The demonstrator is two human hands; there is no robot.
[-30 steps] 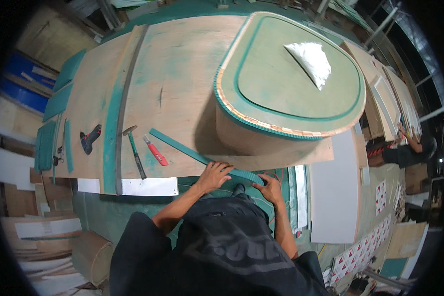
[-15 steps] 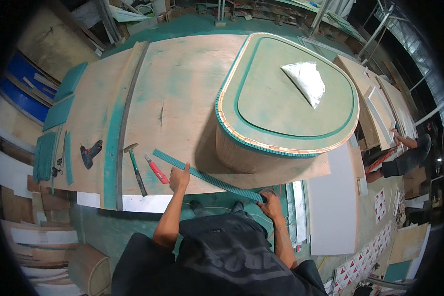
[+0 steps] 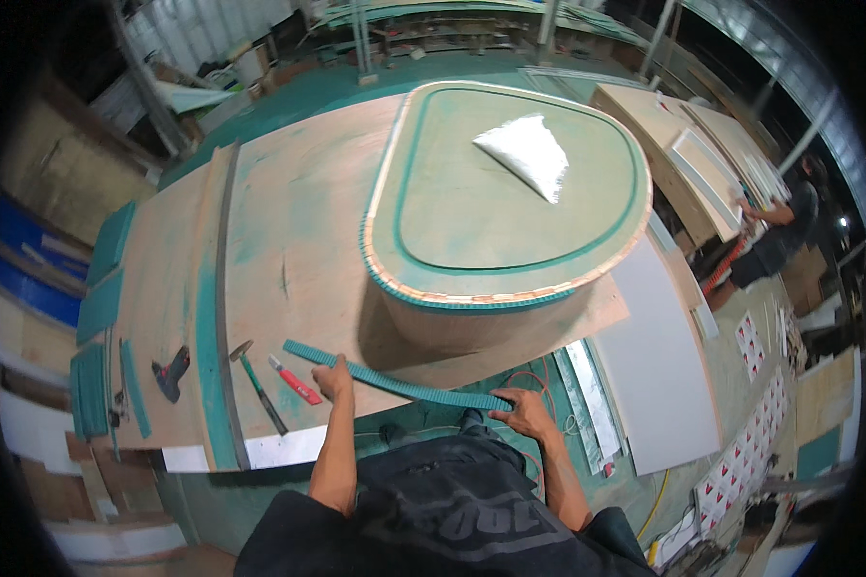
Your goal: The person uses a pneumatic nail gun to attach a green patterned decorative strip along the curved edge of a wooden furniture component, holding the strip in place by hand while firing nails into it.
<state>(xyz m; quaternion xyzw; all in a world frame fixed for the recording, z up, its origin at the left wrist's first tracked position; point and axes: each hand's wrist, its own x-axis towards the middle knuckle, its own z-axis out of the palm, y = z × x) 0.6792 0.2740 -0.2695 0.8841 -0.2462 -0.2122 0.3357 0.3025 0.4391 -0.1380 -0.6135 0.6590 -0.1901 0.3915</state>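
Note:
I hold a long, narrow green strip (image 3: pixel 419 390) with closely spaced cross grooves, which bows slightly along the table's near edge. My left hand (image 3: pixel 334 379) is closed round it toward its left end, thumb on top. My right hand (image 3: pixel 525 413) pinches the right end, beyond the table edge. Left of my left hand lie a red utility knife (image 3: pixel 296 382) and a hammer (image 3: pixel 259 389) with a green and black handle. Beyond the strip stands a rounded wooden pedestal (image 3: pixel 452 332), its top rim lined with similar green grooved edging (image 3: pixel 481 306).
A white packet (image 3: pixel 529 157) rests on the pedestal's top. A cordless drill (image 3: pixel 170 374), green panels (image 3: pixel 89 391) and a long dark-edged bar (image 3: pixel 224 317) occupy the wooden table's (image 3: pixel 289 221) left side. Another person (image 3: pixel 784 226) works at a table far right. Boards lean at right.
The view has swung, with the pedestal and tools sitting differently in the picture. The strip, straight before, now bends a little. Both hands still hold it.

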